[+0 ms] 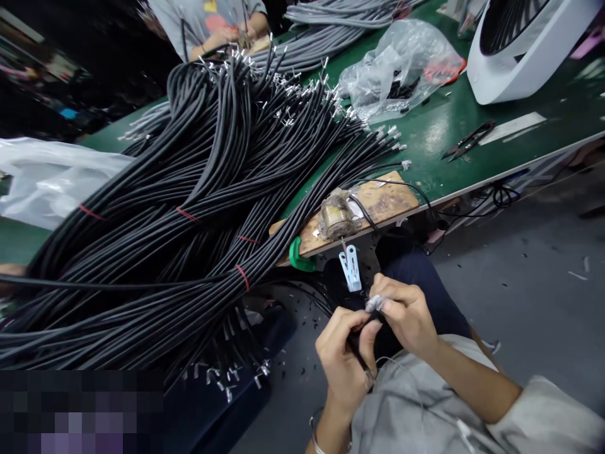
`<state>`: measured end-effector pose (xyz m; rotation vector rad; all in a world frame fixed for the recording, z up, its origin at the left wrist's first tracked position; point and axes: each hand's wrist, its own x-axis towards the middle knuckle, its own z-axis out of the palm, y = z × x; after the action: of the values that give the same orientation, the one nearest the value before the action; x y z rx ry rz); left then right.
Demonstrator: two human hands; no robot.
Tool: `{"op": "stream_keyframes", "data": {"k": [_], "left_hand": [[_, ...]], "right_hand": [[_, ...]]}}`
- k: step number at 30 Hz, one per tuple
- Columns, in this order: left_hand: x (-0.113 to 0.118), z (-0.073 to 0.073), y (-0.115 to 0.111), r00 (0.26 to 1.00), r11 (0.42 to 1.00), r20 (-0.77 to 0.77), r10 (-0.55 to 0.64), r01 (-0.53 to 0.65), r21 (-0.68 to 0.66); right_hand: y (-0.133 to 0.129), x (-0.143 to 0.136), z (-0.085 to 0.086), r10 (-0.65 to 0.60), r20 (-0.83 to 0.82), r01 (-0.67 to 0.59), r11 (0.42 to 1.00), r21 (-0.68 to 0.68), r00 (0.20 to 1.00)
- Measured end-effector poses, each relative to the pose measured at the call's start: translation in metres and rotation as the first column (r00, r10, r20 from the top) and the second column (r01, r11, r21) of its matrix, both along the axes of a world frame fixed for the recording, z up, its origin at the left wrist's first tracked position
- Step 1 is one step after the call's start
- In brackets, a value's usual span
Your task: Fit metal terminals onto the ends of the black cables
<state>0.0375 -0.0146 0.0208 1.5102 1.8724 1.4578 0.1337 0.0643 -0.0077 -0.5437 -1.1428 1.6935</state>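
Observation:
Above my lap, my left hand (344, 350) is closed around a black cable (363, 359). My right hand (407, 313) pinches the cable's silvery, frayed end (375, 304) between thumb and fingers. Just beyond the hands, a light-blue clothes peg (350, 268) hangs on the shaft of a small tape-wrapped motor (336, 215). That motor sits on a wooden board (394, 194) at the table's edge, beside a green clamp (300, 255). Bundles of black cables (198, 189) with bare silvery ends, tied with red bands, are heaped to the left.
On the green table (428, 135) lie a clear plastic bag (401, 69), thread snips (467, 141) and a white fan-like appliance (491, 82). Grey cables (326, 34) lie at the back. Another person (208, 28) works across the table. White plastic (61, 180) is at left.

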Motion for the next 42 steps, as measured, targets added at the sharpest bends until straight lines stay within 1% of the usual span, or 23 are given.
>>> {"op": "stream_keyframes", "data": {"k": [3,5,7,10,13,15,16,17,18,20,21,22,23,25,26,27,28,30,31,32,34,37,42], "left_hand": [[-0.003,0.003,0.002,0.998,0.997,0.023,-0.06,0.061,-0.047],[-0.005,0.005,0.004,0.997,0.992,0.048,-0.068,0.073,-0.106],[-0.008,0.006,0.004,0.994,0.983,0.081,-0.07,0.082,-0.163],[-0.011,0.004,0.004,0.968,0.965,0.233,-0.097,0.148,-0.214],[-0.01,0.0,0.005,0.886,0.959,0.454,-0.093,0.202,-0.197],[-0.006,-0.003,0.007,0.83,0.966,0.554,-0.063,0.19,-0.175],[-0.005,-0.004,0.009,0.808,0.969,0.588,-0.043,0.177,-0.172],[-0.004,-0.005,0.01,0.789,0.97,0.614,-0.027,0.169,-0.175],[-0.004,-0.005,0.011,0.775,0.968,0.632,-0.012,0.167,-0.186],[-0.007,-0.004,0.013,0.764,0.957,0.645,0.003,0.185,-0.225],[-0.011,-0.004,0.013,0.763,0.948,0.647,-0.001,0.207,-0.243],[-0.014,-0.003,0.013,0.76,0.938,0.65,-0.017,0.236,-0.252],[-0.018,-0.002,0.013,0.757,0.931,0.652,-0.047,0.27,-0.246],[-0.024,0.0,0.012,0.762,0.932,0.634,-0.13,0.313,-0.185],[-0.026,0.0,0.012,0.777,0.94,0.608,-0.164,0.31,-0.142],[-0.027,0.0,0.012,0.798,0.951,0.573,-0.185,0.294,-0.102],[-0.026,0.0,0.013,0.824,0.96,0.533,-0.191,0.269,-0.072],[-0.025,-0.002,0.013,0.874,0.976,0.459,-0.161,0.21,-0.056],[-0.024,-0.003,0.013,0.893,0.981,0.428,-0.138,0.182,-0.064],[-0.023,-0.003,0.013,0.909,0.985,0.4,-0.116,0.159,-0.074],[-0.023,-0.004,0.012,0.929,0.99,0.358,-0.093,0.124,-0.065],[-0.027,-0.004,0.011,0.927,0.994,0.358,-0.113,0.109,0.032],[-0.032,-0.005,0.019,0.897,0.989,0.427,-0.118,0.065,0.136]], "right_hand": [[0.005,0.001,0.001,0.124,-0.076,-0.137,0.969,-0.204,0.989],[0.008,0.005,0.004,0.175,-0.088,-0.193,0.944,-0.269,0.981],[0.012,0.009,0.008,0.206,-0.012,-0.205,0.961,-0.188,0.978],[0.017,0.013,0.012,0.188,0.136,-0.195,0.98,0.037,0.973],[0.016,0.009,0.013,0.141,0.129,-0.149,0.987,0.058,0.982],[0.012,0.004,0.012,0.042,0.157,-0.053,0.996,0.072,0.987],[0.009,0.002,0.011,-0.058,0.195,0.031,0.99,0.138,0.979],[0.007,0.001,0.009,-0.192,0.225,0.133,0.958,0.254,0.955],[0.005,0.0,0.008,-0.338,0.224,0.229,0.886,0.404,0.914],[0.004,0.0,0.004,-0.538,0.138,0.323,0.67,0.669,0.831],[0.004,0.001,0.003,-0.552,0.107,0.311,0.608,0.73,0.827],[0.006,0.002,0.002,-0.506,0.111,0.271,0.62,0.736,0.855],[0.008,0.003,0.002,-0.402,0.145,0.202,0.702,0.683,0.904],[0.015,0.005,0.003,-0.049,0.192,-0.034,0.914,0.404,0.98],[0.019,0.007,0.004,0.159,0.168,-0.194,0.955,0.223,0.973],[0.024,0.008,0.005,0.348,0.12,-0.357,0.932,0.06,0.93],[0.029,0.01,0.007,0.497,0.073,-0.493,0.868,-0.065,0.865],[0.04,0.011,0.01,0.661,0.063,-0.639,0.741,-0.204,0.747],[0.046,0.011,0.012,0.687,0.094,-0.654,0.719,-0.237,0.721],[0.052,0.009,0.014,0.682,0.134,-0.639,0.725,-0.256,0.719],[0.061,0.001,0.018,0.608,0.157,-0.556,0.784,-0.278,0.779],[0.069,-0.018,0.024,0.506,-0.002,-0.475,0.809,-0.347,0.863],[0.064,-0.042,0.027,0.406,-0.144,-0.427,0.797,-0.427,0.902]]}}
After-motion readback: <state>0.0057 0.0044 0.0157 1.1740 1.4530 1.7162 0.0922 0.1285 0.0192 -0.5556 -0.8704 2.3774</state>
